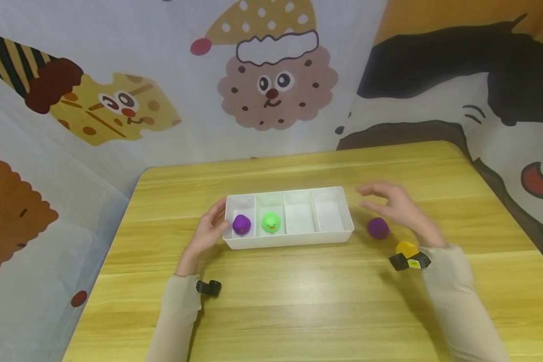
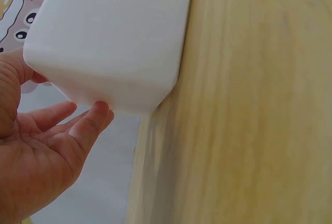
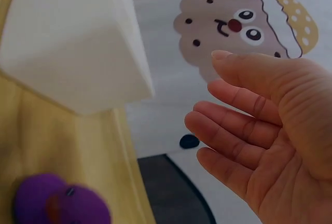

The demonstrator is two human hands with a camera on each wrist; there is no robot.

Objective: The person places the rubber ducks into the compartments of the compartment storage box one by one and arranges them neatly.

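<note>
A long white divided box (image 1: 318,237) stands on the table. In its leftmost compartment sits a purple rubber duck (image 1: 242,224), and beside it, one compartment over, a light green rubber duck (image 1: 271,222). My left hand (image 1: 206,230) holds the box's left end, the thumb at the rim and fingertips (image 2: 98,111) against the outer end wall. Beyond the box's right end, my right hand (image 1: 395,205) hovers with nothing in it, fingers loosely bent and thumb apart. Just below that hand lies another purple duck (image 1: 378,228); the right wrist view shows its orange beak.
A yellow toy (image 1: 406,249) sits under the right wrist, partly covered by the wrist camera (image 1: 409,261). The wooden table (image 1: 271,311) ends at the back against a cartoon-printed cloth (image 1: 181,30). The box's two right compartments hold nothing.
</note>
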